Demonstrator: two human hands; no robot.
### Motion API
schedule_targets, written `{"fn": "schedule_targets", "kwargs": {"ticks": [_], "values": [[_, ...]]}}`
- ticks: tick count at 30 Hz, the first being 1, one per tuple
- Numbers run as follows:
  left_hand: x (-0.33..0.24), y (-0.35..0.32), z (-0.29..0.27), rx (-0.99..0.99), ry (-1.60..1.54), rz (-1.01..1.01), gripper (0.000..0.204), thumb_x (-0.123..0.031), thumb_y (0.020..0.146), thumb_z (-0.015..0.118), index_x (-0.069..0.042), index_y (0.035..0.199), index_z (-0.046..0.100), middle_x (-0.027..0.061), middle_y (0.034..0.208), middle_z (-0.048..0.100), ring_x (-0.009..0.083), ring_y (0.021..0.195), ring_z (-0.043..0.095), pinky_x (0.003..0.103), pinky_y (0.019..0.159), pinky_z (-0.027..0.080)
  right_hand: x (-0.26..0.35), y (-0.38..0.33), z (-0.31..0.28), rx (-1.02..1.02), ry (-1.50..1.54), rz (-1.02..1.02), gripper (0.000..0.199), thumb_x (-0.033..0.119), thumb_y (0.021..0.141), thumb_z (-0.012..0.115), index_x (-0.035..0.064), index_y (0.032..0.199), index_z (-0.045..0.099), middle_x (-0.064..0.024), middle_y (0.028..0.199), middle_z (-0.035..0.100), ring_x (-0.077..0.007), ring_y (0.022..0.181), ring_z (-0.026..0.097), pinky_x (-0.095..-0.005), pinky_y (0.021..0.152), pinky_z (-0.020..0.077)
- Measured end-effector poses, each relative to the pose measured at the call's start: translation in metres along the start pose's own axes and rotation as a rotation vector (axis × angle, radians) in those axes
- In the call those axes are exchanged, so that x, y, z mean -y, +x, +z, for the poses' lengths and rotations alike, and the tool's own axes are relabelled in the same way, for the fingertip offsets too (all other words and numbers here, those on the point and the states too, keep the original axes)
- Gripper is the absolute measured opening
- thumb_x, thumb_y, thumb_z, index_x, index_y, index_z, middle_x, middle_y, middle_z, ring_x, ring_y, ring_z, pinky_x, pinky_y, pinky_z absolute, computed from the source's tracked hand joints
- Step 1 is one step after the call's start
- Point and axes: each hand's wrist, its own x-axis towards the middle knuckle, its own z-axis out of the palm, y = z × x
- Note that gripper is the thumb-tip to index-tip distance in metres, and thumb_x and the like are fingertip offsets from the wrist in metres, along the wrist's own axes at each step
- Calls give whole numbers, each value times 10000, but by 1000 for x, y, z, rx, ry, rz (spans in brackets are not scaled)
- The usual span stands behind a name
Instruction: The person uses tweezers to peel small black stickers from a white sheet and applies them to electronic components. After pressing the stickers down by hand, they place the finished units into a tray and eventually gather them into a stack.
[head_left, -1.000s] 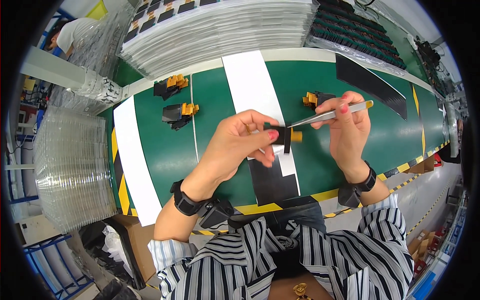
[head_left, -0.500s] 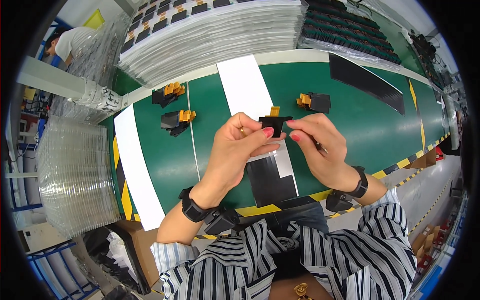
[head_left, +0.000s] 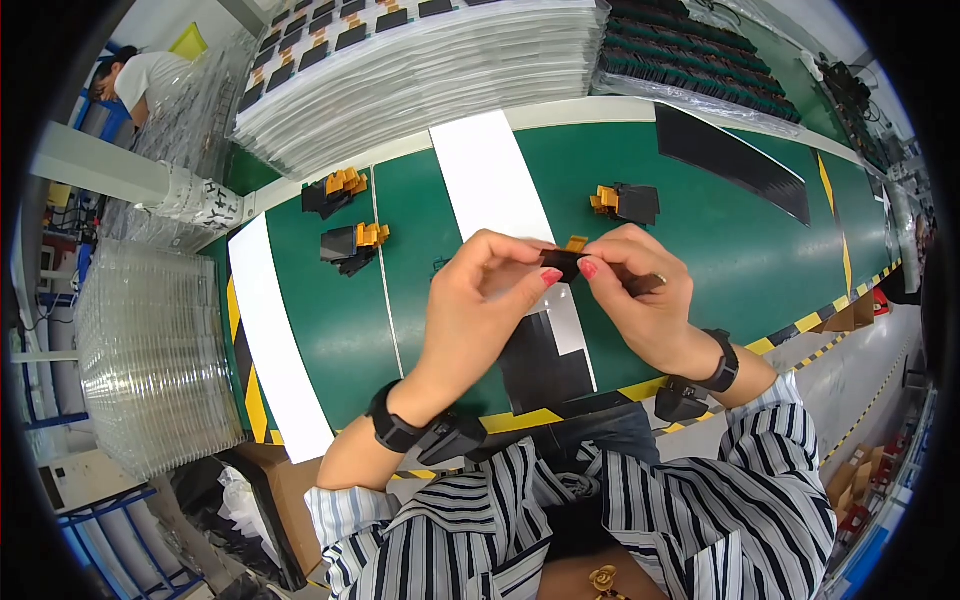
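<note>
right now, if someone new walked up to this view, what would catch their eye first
Probably the small black part with its orange tab, held at the centre between the left grip and right grip, above the green table. Next, the tall stack of pale trays beyond the far edge, and the yellow-and-black tape along the near edge.

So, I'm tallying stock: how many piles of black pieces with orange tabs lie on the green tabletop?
3: a farther left pile, a nearer left pile, and a right pile beyond the right hand. Others could be hidden.
</note>
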Motion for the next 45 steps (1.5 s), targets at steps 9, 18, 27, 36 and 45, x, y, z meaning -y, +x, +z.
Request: {"fn": "schedule_targets", "kwargs": {"ticks": [9,18,27,36,45], "values": [[-4,-5,-1,-233,975,736,139,-22,689,720,-41,813,659,30,816,613,132,772,524,244,644,420,4,1,1,12,-172,-132,94,-59,769,614,-20,854,601,-48,785,546,-51,549,437,-188,455,329],[-4,-7,5,-95,608,312,112,-61,713,708,-40,816,668,25,795,635,150,777,562,264,713,433,2,1,0,61,-78,-110,89,-44,785,600,-15,867,583,-56,810,538,-49,562,438,-185,460,327],[-4,-7,5,-77,315,126,79,-38,747,684,-15,823,685,32,830,637,100,779,564,226,713,444,3,3,-3,141,-9,11,84,-25,807,588,-16,889,575,-55,869,551,-68,642,470,-186,518,360],[0,-3,7,-58,304,140,188,-68,817,619,-31,999,648,30,880,633,87,754,537,220,726,441,-2,25,-28,-30,-245,-59,79,-17,830,549,-26,900,583,-78,838,575,-115,686,505,-223,600,405],[-4,-5,0,57,573,172,220,-65,819,596,-36,1036,622,55,878,625,131,768,553,237,720,445,-20,37,-60,-184,-467,-97,98,5,862,498,-23,878,590,-73,827,573,-142,736,524,-222,637,404]]}}
